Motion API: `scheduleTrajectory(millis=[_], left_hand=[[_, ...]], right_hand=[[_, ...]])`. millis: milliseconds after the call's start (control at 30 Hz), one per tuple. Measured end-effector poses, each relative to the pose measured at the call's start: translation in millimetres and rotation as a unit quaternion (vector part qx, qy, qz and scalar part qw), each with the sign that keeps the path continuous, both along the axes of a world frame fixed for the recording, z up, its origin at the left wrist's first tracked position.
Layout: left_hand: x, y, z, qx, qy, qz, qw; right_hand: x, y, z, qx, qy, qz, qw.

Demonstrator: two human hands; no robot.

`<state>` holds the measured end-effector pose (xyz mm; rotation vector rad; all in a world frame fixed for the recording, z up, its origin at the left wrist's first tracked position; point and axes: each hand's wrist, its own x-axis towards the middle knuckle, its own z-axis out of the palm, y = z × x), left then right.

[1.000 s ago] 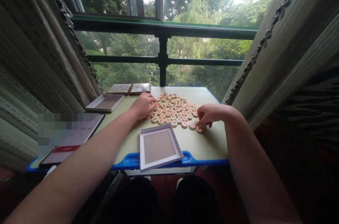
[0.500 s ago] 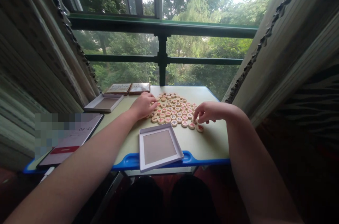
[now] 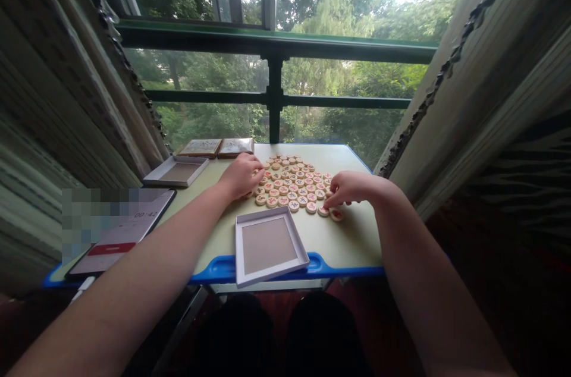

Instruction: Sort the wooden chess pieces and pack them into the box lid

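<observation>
1. The right hand has its fingertips down at a round, pale wooden disc with a red marking; I can't tell whether they're clamped on it.
2. The left hand curls at the left edge of similar clustered discs; its grip is hidden.
3. A sideways push could jostle neighbouring discs.
4. Near them, a shallow whitish cardboard tray juts over the blue-rimmed, pale table's near edge, so a bump might tip it; its brown bottom shows.

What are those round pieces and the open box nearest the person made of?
The round pieces look like smooth, matte wood, judging by their even pale-tan colour; plastic is possible. The open box seems thin cardboard: slim whitish walls, dull grey-brown base.
</observation>
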<state>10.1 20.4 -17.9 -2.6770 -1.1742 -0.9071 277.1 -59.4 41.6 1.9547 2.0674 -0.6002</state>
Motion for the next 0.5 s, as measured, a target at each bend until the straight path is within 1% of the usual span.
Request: scheduleTrajectory(millis=[133,233,333,500], left_hand=[[0.3,-0.9,-0.1,-0.008,-0.001,0.003,1.000],[0.8,-1.6,-0.6,-0.011,0.001,0.005,1.000],[1.3,-2.4,-0.8,-0.009,0.005,0.001,1.000],[1.3,-2.8,-0.7,-0.004,0.012,0.006,1.000]], right_hand=[[3.4,2.1,0.6,-0.015,0.018,-0.009,1.000],[2.8,2.2,0.9,-0.014,0.027,-0.016,0.999],[-1.9,2.0,-0.1,0.006,0.019,-0.025,0.999],[-6.2,1.9,0.3,0.031,0.006,-0.014,0.999]])
